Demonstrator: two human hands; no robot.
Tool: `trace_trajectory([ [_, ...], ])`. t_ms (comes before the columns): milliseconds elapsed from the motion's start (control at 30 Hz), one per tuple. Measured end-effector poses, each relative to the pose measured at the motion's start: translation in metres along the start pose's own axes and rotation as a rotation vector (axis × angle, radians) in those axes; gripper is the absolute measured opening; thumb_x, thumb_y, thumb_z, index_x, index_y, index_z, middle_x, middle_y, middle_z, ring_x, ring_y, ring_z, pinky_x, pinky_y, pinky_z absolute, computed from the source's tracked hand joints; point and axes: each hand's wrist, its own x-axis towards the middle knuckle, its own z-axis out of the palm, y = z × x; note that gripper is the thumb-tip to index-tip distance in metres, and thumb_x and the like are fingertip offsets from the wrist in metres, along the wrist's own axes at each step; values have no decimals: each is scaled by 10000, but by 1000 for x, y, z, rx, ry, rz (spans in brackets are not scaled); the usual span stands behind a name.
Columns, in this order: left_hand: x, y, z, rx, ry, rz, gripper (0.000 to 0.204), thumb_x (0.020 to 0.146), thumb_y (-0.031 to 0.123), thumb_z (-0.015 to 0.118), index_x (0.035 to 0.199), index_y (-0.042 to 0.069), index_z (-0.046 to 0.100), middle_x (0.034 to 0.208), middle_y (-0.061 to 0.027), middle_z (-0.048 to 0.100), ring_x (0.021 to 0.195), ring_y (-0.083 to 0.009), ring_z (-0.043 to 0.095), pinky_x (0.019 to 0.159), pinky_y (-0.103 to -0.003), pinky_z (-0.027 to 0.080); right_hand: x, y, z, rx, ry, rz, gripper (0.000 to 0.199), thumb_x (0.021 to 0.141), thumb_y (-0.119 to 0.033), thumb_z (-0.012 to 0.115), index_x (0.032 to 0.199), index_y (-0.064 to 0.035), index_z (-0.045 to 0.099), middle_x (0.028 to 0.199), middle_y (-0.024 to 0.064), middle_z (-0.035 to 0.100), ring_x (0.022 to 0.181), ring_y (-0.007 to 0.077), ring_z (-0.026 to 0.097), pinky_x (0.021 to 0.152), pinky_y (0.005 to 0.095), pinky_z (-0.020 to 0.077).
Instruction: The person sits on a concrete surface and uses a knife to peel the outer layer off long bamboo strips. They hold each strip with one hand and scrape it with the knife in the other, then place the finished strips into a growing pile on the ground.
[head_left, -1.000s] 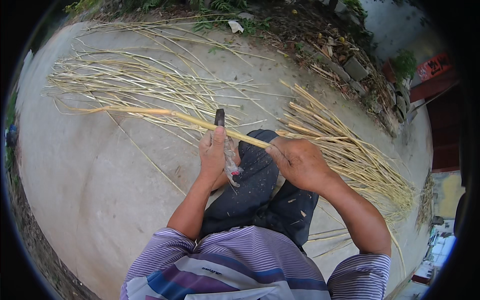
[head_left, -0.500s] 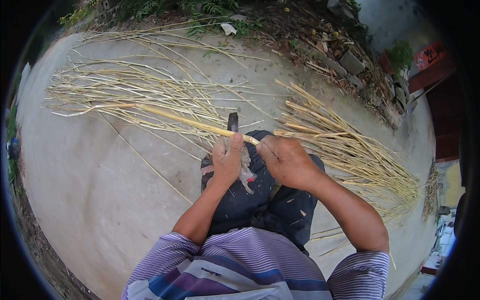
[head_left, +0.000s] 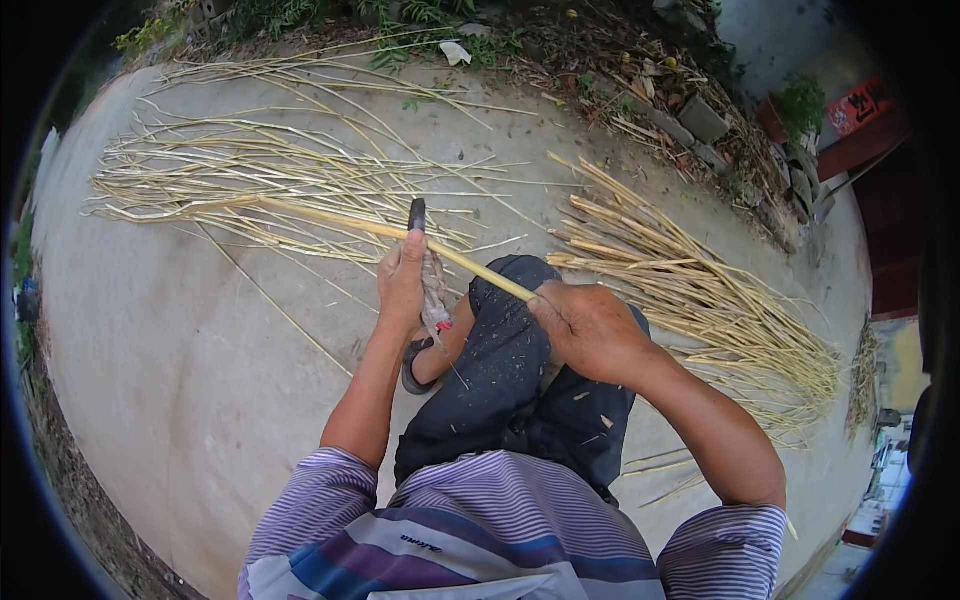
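My left hand [head_left: 403, 280] grips a knife whose dark blade [head_left: 417, 213] points up and away from me. The blade rests against a long pale bamboo stick [head_left: 330, 220] that runs from the upper left down to my right hand [head_left: 590, 328]. My right hand is closed around the near end of that stick, above my knee in dark trousers [head_left: 515, 385]. A strip of cloth with a red bit hangs from my left hand's grip.
A spread of thin split strips [head_left: 240, 180] lies on the concrete ground [head_left: 180, 380] to the left. A heap of thicker stalks [head_left: 700, 300] lies to the right. Weeds, rubble and bricks [head_left: 700, 120] line the far edge.
The stick has slid toward the right through the knife, and my right hand has drawn back toward my knee. My left hand holds the knife in about the same spot.
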Motion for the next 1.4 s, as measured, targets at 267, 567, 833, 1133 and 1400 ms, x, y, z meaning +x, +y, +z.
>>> trace_trajectory([
  [267,-42,-4,44,-40,-140,39,466,959,508,549,838,60,504,595,-47,540,450,-110,514,415,-236,418,3,-9,8,27,108,-46,240,982,-210,522,831,-23,525,648,198,551,614,408,554,563,469,419],
  [567,-44,-17,52,128,-133,71,463,969,475,557,802,44,528,624,-12,519,541,-80,477,482,-246,401,1,7,20,227,160,44,261,954,-235,539,812,-18,570,709,225,602,696,452,578,622,506,450],
  [833,-48,0,52,44,-112,-81,425,964,449,583,814,52,549,648,11,527,563,-55,479,495,-225,386,-9,9,1,477,-49,257,278,962,-246,524,829,-23,625,707,200,617,679,413,596,620,467,464],
  [1133,-65,-7,70,319,-307,127,445,987,418,552,851,-4,585,700,-2,521,694,-90,456,596,-299,406,-7,13,25,193,187,49,306,961,-260,516,788,-13,567,714,230,603,719,442,596,629,522,456],
  [1400,-68,1,60,568,-214,270,473,982,419,549,813,-21,586,636,-70,519,620,-135,481,557,-342,414,-7,13,36,307,167,-5,271,982,-228,512,835,-13,588,676,209,598,643,405,598,590,472,464],
])
